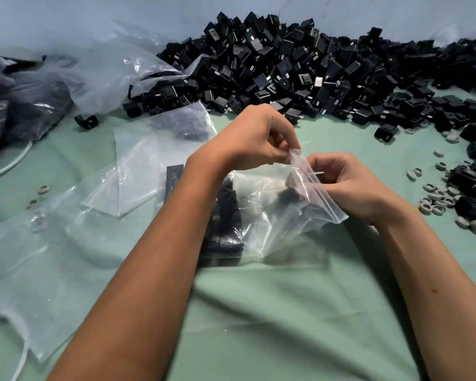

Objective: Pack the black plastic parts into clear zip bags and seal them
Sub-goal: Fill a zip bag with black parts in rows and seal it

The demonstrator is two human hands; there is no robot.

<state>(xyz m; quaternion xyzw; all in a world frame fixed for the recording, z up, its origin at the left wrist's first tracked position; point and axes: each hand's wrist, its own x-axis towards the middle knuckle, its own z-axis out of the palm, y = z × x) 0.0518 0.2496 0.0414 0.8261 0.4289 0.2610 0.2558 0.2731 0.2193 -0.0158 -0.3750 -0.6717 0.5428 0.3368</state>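
- Left hand (261, 138) pinches the top edge of a clear plastic zip bag (286, 213) at frame centre.
- Right hand (349, 185) grips its zip strip.
- Heaped black plastic parts (300, 70) fill the upper right.

Both bare forearms reach forward, converging. Left hand (261, 136) raised, fingertips pinched together; right hand (349, 185) lower, fingers curled.

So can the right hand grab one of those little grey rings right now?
Probably not yet: the right hand is pinching the zip bag. The grey rings lie uncovered beside it.
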